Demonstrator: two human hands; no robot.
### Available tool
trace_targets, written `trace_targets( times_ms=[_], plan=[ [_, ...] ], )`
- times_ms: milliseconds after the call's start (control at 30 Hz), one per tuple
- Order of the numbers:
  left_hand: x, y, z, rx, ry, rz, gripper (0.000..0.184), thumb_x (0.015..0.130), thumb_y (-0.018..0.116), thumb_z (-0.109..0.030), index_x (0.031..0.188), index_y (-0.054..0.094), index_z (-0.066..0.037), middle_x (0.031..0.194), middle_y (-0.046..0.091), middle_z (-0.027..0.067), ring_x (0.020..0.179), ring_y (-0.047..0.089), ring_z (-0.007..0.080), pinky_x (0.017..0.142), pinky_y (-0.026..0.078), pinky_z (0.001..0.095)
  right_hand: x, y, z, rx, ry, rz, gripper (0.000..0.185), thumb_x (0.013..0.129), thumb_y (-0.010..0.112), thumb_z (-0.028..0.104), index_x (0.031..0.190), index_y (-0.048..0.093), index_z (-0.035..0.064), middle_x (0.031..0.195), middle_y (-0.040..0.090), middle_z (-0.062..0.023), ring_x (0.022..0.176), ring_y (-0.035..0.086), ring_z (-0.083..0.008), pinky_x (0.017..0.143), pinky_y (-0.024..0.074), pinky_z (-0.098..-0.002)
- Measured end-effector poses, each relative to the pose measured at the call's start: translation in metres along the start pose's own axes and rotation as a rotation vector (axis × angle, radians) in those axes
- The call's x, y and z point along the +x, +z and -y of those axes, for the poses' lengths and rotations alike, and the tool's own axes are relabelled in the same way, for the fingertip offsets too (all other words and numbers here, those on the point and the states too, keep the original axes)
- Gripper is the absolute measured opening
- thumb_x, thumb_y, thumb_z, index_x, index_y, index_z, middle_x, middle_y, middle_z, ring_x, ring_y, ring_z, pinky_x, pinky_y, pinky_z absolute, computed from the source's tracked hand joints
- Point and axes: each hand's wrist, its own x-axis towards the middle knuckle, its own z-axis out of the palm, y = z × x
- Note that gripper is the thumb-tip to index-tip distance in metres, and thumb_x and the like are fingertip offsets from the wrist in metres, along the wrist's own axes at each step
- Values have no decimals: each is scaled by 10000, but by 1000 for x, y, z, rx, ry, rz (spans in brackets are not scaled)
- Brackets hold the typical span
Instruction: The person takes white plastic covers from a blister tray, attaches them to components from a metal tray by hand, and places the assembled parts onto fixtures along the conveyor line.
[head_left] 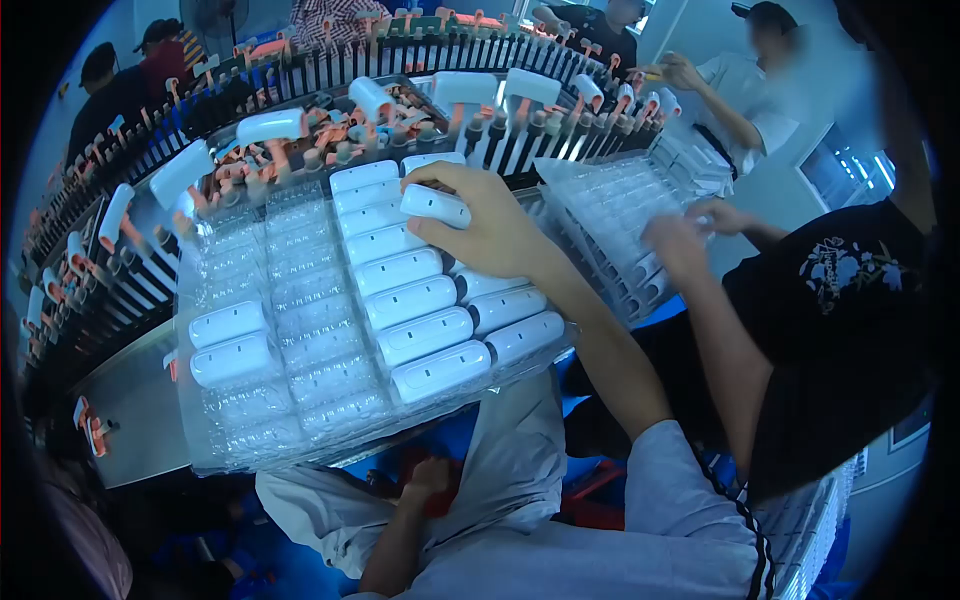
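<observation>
My right hand (480, 225) is closed on a white oblong plastic casing (436, 206), with thumb and fingers at its ends. It is over the far part of a clear plastic blister tray (335, 345). Rows of similar white casings (425, 308), each with a small dark slot, fill much of the tray's right side. Two more casings (230, 358) lie in its left column. Low near my lap, my left hand (430, 475) is curled closed beside something red (447, 497); what its fingers hold, if anything, is hidden.
A curved conveyor (480, 150) with upright holders carries white and orange parts behind the tray. Another clear tray (605, 230) stands to the right, where a co-worker's hands (685, 240) are. A metal table (140, 400) extends at left. Other people stand beyond the conveyor.
</observation>
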Motion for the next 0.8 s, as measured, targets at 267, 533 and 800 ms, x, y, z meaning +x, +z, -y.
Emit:
trace_targets(
  times_ms=[267, 533, 800],
  plan=[
    [1, 9, 2, 13, 31, 3, 299, 848, 530, -189, 1040, 671, -8, 1085, 662, 258, 977, 670, 403, 851, 552, 493, 0, -1, 0, 18, -29, -28, 370, 828, 712, 171, 1141, 627, -6, 1061, 666, -176, 969, 653, -285, 904, 481, -355],
    [-6, 11, -2, 14, 44, -14, 305, 853, 537, -207, 1025, 683, -3, 1066, 671, 267, 1005, 662, 412, 874, 545, 491, 1, 1, -8, 26, -51, -26, 380, 826, 720, 172, 1147, 622, -4, 1035, 666, -167, 948, 654, -280, 885, 489, -355],
    [-3, 5, 1, 50, 50, -8, 308, 844, 546, -202, 1042, 677, -7, 1065, 666, 281, 983, 670, 417, 854, 552, 506, 0, 0, -2, 8, -28, -21, 381, 828, 715, 173, 1154, 618, 2, 1069, 660, -170, 994, 644, -291, 922, 480, -373]
  ],
)
